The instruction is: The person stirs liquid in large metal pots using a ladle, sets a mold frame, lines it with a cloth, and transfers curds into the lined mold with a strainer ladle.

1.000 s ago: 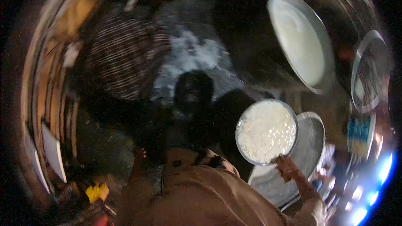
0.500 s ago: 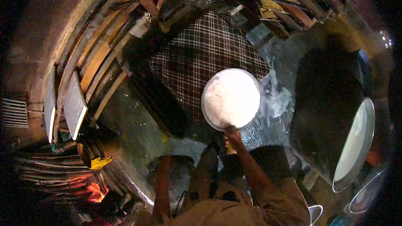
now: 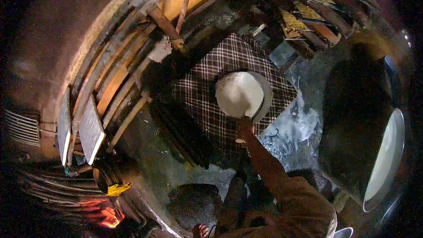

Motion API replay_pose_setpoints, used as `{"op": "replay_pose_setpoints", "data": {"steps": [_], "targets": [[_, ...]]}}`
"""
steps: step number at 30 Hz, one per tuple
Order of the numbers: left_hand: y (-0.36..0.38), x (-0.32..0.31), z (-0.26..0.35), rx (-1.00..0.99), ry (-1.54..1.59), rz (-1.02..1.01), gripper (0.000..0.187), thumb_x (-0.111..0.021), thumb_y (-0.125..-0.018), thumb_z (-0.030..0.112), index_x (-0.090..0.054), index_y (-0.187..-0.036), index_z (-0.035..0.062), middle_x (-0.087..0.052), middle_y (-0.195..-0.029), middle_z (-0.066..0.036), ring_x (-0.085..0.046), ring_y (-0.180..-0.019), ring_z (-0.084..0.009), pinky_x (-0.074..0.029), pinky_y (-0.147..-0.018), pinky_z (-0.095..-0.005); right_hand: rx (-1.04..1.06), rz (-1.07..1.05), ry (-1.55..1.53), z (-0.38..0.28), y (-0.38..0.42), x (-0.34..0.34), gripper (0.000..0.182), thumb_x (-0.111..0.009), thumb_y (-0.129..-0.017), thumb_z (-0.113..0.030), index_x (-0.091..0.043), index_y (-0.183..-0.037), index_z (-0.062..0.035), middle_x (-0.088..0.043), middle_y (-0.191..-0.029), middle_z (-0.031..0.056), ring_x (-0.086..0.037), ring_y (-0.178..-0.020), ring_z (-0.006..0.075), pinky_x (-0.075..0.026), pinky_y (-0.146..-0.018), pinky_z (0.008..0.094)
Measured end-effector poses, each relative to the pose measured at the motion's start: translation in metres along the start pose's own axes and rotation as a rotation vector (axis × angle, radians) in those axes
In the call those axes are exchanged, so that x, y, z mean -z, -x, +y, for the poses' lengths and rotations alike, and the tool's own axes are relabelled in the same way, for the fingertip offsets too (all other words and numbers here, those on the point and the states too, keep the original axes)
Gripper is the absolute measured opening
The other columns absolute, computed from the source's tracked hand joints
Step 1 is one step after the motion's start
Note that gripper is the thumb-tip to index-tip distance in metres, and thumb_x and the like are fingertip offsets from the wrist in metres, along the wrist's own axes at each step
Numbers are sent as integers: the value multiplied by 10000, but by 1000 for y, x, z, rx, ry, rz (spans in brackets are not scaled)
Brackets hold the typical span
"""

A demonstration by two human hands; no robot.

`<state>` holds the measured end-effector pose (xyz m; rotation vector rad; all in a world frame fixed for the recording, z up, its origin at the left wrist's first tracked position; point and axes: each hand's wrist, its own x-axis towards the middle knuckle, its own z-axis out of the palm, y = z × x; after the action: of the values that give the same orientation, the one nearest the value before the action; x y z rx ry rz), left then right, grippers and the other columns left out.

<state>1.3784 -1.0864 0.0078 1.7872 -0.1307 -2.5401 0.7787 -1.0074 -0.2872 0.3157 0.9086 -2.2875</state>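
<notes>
A round, shallow metal pan [image 3: 267,99] with a short handle is over the brown plaid cloth [image 3: 207,75]. Inside it shows a pale white disc [image 3: 238,91], with a grey band of pan along its right side. My right hand [image 3: 246,127] grips the handle at the pan's near edge, arm stretched forward; the pale handle end pokes out below the fist. At the bottom edge of the view my left hand [image 3: 200,230] is low beside my leg, small, dim and partly cut off, so I cannot tell how its fingers are set.
A large white-faced round basin [image 3: 384,163] leans at the right. Wet pale patches mark the floor [image 3: 293,128]. Wooden racks [image 3: 114,83] curve along the left, above a glowing fire [image 3: 110,217] and a tin [image 3: 103,180] with yellow material. Firewood [image 3: 308,22] lies at the back.
My right arm has reached farther forward, and the pan appears smaller and lower over the middle of the cloth. The grey band has appeared on its right side. The whole view has shifted slightly.
</notes>
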Motion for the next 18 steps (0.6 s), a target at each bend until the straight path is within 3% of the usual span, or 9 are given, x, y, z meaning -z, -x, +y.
{"op": "replay_pose_setpoints", "data": {"steps": [3,7,8,9,10,11,13,15,18], "targets": [[-14,-17,8,-24,78,-147,313,-409,-927,371,-497,-1028,88,-531,-902,-137,-520,-848,-320,-449,-599,-432,-22,577,700,-57,3,-23,396,-617,-800,-378,-532,-1028,-66,-588,-943,71,-594,-794,215,-498,-624,375],[-65,-49,37,237,541,-902,375,-392,-937,377,-500,-1121,69,-541,-972,-168,-522,-924,-334,-458,-652,-439,-213,1221,815,-156,1,-74,566,-699,-705,-417,-461,-1044,-30,-583,-1058,138,-620,-898,273,-517,-721,380],[-71,-65,49,-98,262,-744,376,-415,-929,378,-510,-1112,64,-551,-972,-160,-533,-873,-303,-459,-628,-421,-119,1093,1021,-168,-9,-45,628,-677,-719,-400,-385,-1114,-8,-576,-1062,217,-617,-923,324,-516,-772,413],[-76,-84,61,-410,-231,-451,376,-437,-921,378,-521,-1102,59,-560,-973,-152,-545,-821,-272,-460,-604,-403,-44,1206,733,-211,22,-79,608,-691,-710,-343,-363,-1097,-8,-589,-998,246,-609,-936,357,-507,-794,430],[-82,-103,74,-544,-595,-117,378,-459,-913,379,-531,-1093,54,-569,-973,-144,-556,-769,-242,-461,-580,-385,41,1140,853,-245,63,-100,590,-698,-700,-300,-360,-1088,-10,-600,-971,229,-609,-925,366,-503,-780,441],[-101,-121,78,-708,-727,-275,383,-481,-903,378,-537,-1095,52,-581,-949,-124,-554,-713,-221,-457,-554,-363,116,1083,973,-268,104,-110,576,-706,-691,-256,-357,-1078,-12,-612,-944,212,-608,-913,375,-500,-767,451],[-136,-155,55,-1013,-964,-635,396,-525,-883,377,-548,-1099,46,-605,-903,-84,-549,-601,-179,-449,-502,-318,705,1052,1075,-288,180,-97,488,-686,-690,-161,-376,-1042,-25,-617,-924,187,-616,-856,350,-492,-741,418],[-115,-231,12,-741,-1098,-203,427,-545,-868,367,-533,-1156,52,-614,-952,-81,-579,-710,-175,-463,-587,-319,801,909,758,-326,295,-91,457,-663,-690,-104,-406,-1061,-31,-602,-921,162,-608,-822,292,-475,-738,386],[-75,-316,-112,-467,-1378,-221,456,-572,-848,355,-525,-1196,65,-622,-1003,-70,-606,-838,-168,-475,-685,-315,865,816,633,-379,517,-73,441,-687,-710,-100,-489,-1092,-5,-587,-900,133,-583,-865,227,-461,-772,342]]}}
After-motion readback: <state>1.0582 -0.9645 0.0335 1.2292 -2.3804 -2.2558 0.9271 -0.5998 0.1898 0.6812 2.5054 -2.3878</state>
